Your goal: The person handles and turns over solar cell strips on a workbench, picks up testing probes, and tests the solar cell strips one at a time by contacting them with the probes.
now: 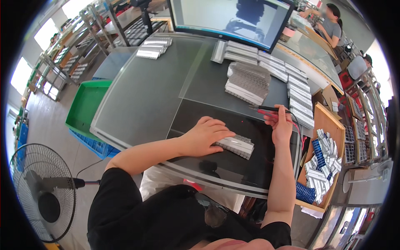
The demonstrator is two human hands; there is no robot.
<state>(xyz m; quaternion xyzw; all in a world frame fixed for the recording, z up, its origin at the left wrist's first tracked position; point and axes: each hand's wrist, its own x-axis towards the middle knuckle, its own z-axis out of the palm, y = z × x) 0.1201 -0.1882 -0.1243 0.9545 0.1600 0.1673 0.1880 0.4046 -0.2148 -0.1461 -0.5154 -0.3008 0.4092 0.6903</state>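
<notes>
Head view: near the bench's [141, 91] front edge, strips [238, 146] are gripped by the left hand [207, 136], probes [270, 108] by the separate right hand [282, 128]. Strips are best kept flat.

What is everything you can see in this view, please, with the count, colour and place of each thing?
work table: one, grey, centre
dark panel: one, black, table's near right
strip bundle: one, grey-white, on the dark panel
test probes: two, black and red, above the panel
strip stacks: several, exact count unclear, silver-white, table's back and right
monitor: one, black-framed, behind the table
wooden tray: one, tan, right of table
loose strips: many, white and blue, in the tray
bin: one, green, left of table
large fan: one, dark, lower left
other people: at least two, upper right
left hand: one, bare, over the bundle's left end
right hand: one, bare, holding the probes
</notes>
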